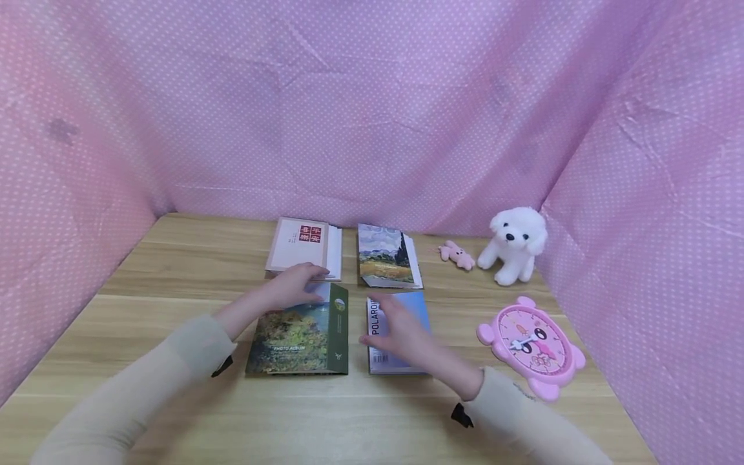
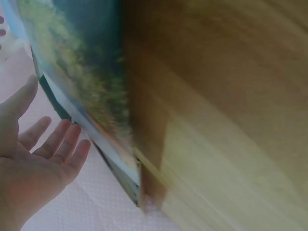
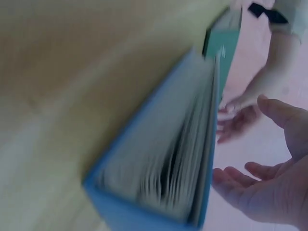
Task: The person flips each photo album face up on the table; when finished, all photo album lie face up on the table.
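My left hand point(image 1: 295, 288) hovers over the top edge of a green photo album point(image 1: 296, 342) with a painted landscape on its cover. In the left wrist view its fingers point(image 2: 54, 144) are loosely bent beside the album and hold nothing. My right hand point(image 1: 401, 330) is over a blue album point(image 1: 415, 307) marked POLAROID, thumb and fingers spread apart. The right wrist view shows the blue album's page edges point(image 3: 168, 159) from the side, with the fingers near its cover. Both albums lie shut on the table, side by side.
Behind them lie a white album point(image 1: 290, 245) with red characters and an album with a painted field point(image 1: 380, 255). To the right are a small pink plush point(image 1: 457, 256), a white toy dog point(image 1: 511, 248) and a pink clock point(image 1: 535, 342). Dotted pink cloth point(image 1: 349, 116) hangs around the wooden table point(image 1: 174, 278).
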Demonstrator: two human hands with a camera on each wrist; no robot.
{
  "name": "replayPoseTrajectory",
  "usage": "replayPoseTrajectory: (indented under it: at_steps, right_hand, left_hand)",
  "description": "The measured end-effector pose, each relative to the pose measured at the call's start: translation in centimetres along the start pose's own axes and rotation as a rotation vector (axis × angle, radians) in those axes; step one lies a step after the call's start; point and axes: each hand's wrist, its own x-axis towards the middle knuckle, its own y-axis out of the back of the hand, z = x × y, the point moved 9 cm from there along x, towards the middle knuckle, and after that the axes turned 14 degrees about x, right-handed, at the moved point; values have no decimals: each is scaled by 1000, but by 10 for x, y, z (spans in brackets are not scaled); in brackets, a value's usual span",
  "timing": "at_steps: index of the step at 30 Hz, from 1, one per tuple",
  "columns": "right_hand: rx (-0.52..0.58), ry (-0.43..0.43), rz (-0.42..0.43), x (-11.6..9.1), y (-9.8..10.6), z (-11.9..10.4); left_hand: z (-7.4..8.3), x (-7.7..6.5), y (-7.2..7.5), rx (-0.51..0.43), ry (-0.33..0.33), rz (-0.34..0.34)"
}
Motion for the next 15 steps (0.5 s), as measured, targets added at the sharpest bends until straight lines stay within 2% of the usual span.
replayPoseTrajectory:
  at_steps: [4, 10, 15]
  right_hand:
    - [-69, -29, -72, -4, -21, -8]
    - [-111, -47, -197, -6, -53, -14]
    - [-229, -37, -257, -8, -72, -15]
  left_hand:
    - [-3, -5, -2, -3, 11, -7]
    - [-5, -7, -4, -19, 18, -14]
    - [-6, -7, -8, -27, 15, -34]
